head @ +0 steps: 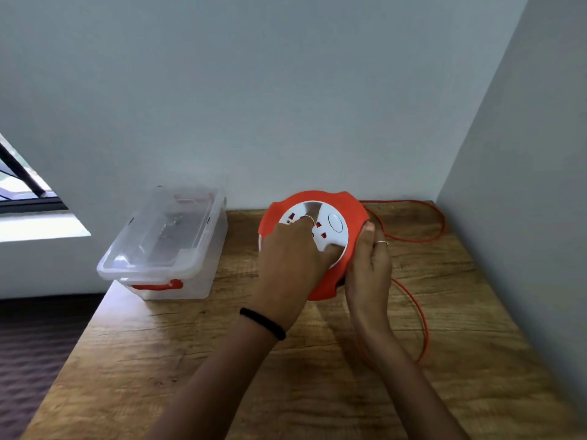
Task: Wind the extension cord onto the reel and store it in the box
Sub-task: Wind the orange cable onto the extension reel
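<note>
Two hands on one job: wooden bench [317, 376], lidded clear box [165, 242] at its left rear. Orange reel [352, 211] sits mid-bench; my right hand [370, 268] grip clamped on its rim, my left hand [290, 265] fingers pressed on its white face. Orange cord [419, 312] loops loose to the right.

The reel [313, 242] was a round orange disc with a scalloped rim and a white centre face carrying red-shuttered sockets and a round white button on its right side. It stood tilted toward the viewer, at the far middle of the scene, close to the wall. The orange extension cord [421, 315] was still largely unwound: one loop lay to the right of the reel toward the far right corner, and another length ran nearward from the reel's right side in a long curve. The box [165, 246] lay well left of the reel, a clear plastic tub with its transparent lid on and an orange latch at its near end.
</note>
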The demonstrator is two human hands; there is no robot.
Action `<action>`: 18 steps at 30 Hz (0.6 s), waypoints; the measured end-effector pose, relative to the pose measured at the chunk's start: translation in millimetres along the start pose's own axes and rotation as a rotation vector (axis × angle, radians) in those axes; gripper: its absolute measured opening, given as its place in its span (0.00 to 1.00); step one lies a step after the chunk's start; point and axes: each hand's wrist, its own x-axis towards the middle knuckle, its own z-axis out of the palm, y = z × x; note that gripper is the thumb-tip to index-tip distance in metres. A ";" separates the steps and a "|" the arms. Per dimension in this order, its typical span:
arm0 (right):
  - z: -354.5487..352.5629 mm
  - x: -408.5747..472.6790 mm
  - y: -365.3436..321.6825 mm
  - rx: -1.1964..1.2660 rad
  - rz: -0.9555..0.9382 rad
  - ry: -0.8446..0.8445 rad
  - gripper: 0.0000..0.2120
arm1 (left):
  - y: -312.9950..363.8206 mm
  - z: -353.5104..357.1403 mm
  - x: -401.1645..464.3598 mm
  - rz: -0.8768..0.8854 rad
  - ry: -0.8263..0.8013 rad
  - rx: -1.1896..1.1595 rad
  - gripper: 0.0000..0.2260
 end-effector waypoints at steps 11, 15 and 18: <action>-10.7 0.6 8.8 0.068 0.206 -0.120 0.19 | -17.0 -24.8 21.9 0.530 -0.296 0.467 0.27; -9.5 -1.7 11.2 0.082 0.224 -0.121 0.20 | -23.8 -29.6 29.4 0.647 -0.358 0.524 0.28; -12.5 1.0 15.1 0.042 0.212 -0.165 0.19 | -28.7 -29.7 30.0 0.634 -0.383 0.488 0.29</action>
